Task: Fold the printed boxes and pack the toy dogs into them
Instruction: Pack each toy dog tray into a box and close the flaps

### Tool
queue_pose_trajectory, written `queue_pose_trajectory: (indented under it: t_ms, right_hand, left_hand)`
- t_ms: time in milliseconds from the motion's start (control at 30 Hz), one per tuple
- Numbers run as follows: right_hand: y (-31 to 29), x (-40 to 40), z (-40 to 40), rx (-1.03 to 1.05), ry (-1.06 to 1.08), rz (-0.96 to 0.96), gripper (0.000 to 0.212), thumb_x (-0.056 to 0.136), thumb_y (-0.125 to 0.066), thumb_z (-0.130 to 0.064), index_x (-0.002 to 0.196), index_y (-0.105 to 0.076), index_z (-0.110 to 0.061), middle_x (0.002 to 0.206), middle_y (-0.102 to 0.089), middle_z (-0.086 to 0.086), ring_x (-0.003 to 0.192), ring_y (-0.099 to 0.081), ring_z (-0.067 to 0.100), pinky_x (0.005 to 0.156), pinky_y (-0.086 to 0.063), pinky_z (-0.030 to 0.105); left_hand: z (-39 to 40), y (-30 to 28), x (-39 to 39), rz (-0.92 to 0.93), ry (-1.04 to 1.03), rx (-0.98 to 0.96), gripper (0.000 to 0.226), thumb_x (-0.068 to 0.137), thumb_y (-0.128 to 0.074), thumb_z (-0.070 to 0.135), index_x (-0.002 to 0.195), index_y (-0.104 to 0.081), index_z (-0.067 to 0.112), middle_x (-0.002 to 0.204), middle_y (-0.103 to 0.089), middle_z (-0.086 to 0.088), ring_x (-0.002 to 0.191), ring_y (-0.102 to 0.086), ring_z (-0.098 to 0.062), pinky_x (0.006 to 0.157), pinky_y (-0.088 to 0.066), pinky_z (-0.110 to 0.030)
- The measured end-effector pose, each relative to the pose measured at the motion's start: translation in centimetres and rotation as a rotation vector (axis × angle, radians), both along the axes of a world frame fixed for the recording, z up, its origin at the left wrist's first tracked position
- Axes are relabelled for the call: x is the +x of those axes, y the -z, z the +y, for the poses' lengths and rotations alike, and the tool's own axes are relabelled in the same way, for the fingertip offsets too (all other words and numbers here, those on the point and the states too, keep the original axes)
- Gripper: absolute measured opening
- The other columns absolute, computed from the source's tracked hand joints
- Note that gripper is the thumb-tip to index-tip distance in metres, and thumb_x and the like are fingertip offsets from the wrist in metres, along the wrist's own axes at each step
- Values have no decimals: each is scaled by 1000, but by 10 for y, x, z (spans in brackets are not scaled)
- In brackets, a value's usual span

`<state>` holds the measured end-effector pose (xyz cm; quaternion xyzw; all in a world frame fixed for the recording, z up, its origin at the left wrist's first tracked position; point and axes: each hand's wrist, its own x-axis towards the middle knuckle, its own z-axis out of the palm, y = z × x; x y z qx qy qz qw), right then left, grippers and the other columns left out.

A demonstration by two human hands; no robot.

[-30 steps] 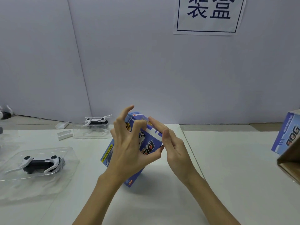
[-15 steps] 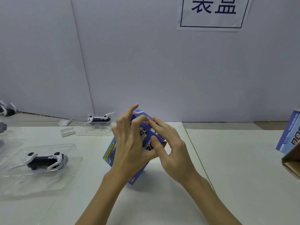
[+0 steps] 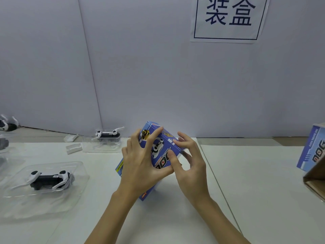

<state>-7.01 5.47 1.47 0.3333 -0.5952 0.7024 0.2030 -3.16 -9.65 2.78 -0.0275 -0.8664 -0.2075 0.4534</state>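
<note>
Blue printed cardboard, the box (image 3: pixel 159 150), stood tilted near the middle of the white table (image 3: pixel 255 182), its lower corner towards the person and its top end leaning away towards the wall. The left hand (image 3: pixel 140 166) wrapped round its left side, fingers curled over the upper face and thumb pressed along the lower printed edge. The right hand (image 3: pixel 190 164) met it from the right, its fingers (image 3: pixel 182 140) curled on the top right edge and its thumb on the front face beside the left thumb.

To the left, a black-and-white toy dog (image 3: pixel 50 178) lay on its side in a clear tray (image 3: pixel 21 205). A second dog (image 3: pixel 107 133) sat in another tray (image 3: pixel 102 145) further back, near the wall, with two small white pieces (image 3: pixel 73 148) just left of it. A third dog (image 3: pixel 7 125) showed partly at the far left edge. At the right edge a second blue box (image 3: pixel 312 152) stood behind a brown carton (image 3: pixel 314 182). A paper sign (image 3: pixel 226 18) hung on the wall.
</note>
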Motion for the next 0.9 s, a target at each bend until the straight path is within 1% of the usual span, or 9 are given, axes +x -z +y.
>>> queue_pose_trajectory:
  t_ms: [133, 333, 433, 533, 667, 733, 800, 867, 900]
  right_hand:
    - [1, -2, 0, -33, -10, -29, 31, 92, -73, -20, 122, -64, -16, 143, -58, -9, 141, -51, 23, 83, -61, 24]
    - [-1, -2, 0, -12, -50, -22, 28, 93, -73, -21, 121, -66, -16, 142, -59, -8, 140, -51, 23, 82, -63, 28]
    - [-1, -1, -1, 71, -16, 34, 32, 95, -70, -28, 126, -62, -22, 140, -59, -9, 140, -50, 26, 84, -62, 27]
    - [0, -3, 0, 111, 9, 21, 38, 97, -69, -27, 134, -60, -23, 139, -58, -11, 141, -48, 26, 86, -62, 26]
    - [-2, -11, 7, 43, -19, -40, 28, 96, -69, -20, 124, -67, -20, 140, -61, -11, 138, -53, 20, 83, -63, 28]
    - [-2, -14, 9, 35, -1, -74, 25, 95, -68, -23, 120, -67, -24, 142, -60, -15, 135, -56, 14, 83, -63, 27]
    - [-1, -17, 10, 40, 44, -101, 26, 94, -68, -27, 119, -65, -27, 141, -60, -16, 131, -58, 10, 81, -62, 23]
    - [1, -21, 12, 48, 91, -126, 27, 93, -68, -30, 119, -64, -28, 139, -60, -16, 131, -58, 7, 79, -60, 18]
    - [2, -23, 14, 58, 117, -136, 26, 93, -68, -32, 118, -64, -30, 140, -59, -16, 131, -57, 7, 80, -59, 17]
  left_hand:
    - [5, 1, -2, -22, -50, 5, 89, 72, -64, 78, 149, -32, 49, 146, -38, -5, 132, -43, -24, 99, -39, -43]
    - [6, -2, -2, 12, -40, 38, 82, 68, -70, 73, 136, -41, 38, 141, -43, -8, 128, -48, -30, 97, -45, -48]
    - [4, -2, -1, 21, -41, 39, 82, 66, -72, 70, 134, -42, 35, 138, -41, -7, 123, -51, -29, 96, -46, -47]
    - [5, -1, -1, 19, -17, 26, 84, 71, -67, 72, 143, -41, 39, 144, -39, -4, 128, -48, -27, 99, -43, -46]
    - [5, 0, -2, -28, -55, -58, 101, 72, -60, 83, 159, -31, 40, 157, -32, -5, 140, -39, -27, 101, -41, -53]
    - [2, 4, -2, -110, -38, -89, 111, 71, -57, 90, 163, -23, 38, 168, -17, -6, 152, -25, -29, 109, -32, -61]
    - [0, 10, -1, -201, -20, -73, 112, 71, -59, 89, 164, -16, 42, 173, -4, -1, 159, -10, -26, 117, -18, -69]
    - [-1, 13, -3, -293, -30, -6, 109, 71, -59, 88, 162, -15, 47, 171, -7, 8, 159, -9, -19, 119, -15, -67]
    - [-2, 14, -5, -338, -31, 56, 108, 69, -61, 87, 160, -19, 48, 169, -14, 10, 156, -15, -17, 119, -21, -63]
